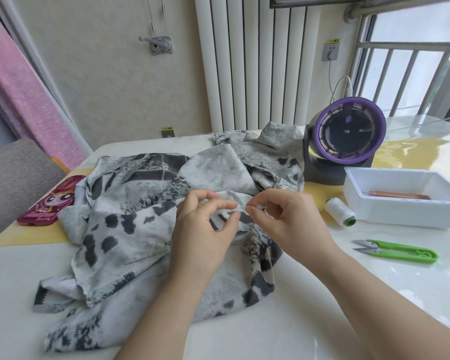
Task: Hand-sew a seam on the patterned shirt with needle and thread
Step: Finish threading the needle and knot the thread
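Risk lies at the raised fold of the patterned shirt (140, 229) heaped on the counter (322, 294), where the left hand (203, 229) fingers pinch the cloth and the right hand (289, 224) fingers, just beside them, pinch what is probably the needle, too fine to see, so a slip may prick the neighbouring fingertip.

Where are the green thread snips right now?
In the head view, the green thread snips lie on the white table at the person's right, just nearer than the white tray and the thread spool, clear of the right hand.
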The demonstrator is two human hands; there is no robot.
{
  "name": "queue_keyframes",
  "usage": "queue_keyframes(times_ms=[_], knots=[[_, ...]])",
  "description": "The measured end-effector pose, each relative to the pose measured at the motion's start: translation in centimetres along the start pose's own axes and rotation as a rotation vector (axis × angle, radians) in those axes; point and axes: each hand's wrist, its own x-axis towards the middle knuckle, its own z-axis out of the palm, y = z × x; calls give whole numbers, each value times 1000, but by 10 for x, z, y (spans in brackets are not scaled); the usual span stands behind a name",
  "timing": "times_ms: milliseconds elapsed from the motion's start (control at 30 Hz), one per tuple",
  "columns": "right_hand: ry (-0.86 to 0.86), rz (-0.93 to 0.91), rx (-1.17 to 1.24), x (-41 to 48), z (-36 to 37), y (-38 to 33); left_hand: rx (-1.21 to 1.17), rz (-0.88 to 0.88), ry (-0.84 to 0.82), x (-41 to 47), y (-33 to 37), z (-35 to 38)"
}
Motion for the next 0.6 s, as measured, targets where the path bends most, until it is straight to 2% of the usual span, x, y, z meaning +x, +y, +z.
queue_keyframes(times_ms=[233, 600], knots=[[37, -53, -29, 0, 0, 0, -4, 16, 13, 0, 0, 1], [67, -117, -32, 0, 2, 1, -140, -89, -35, 0, 7, -2]])
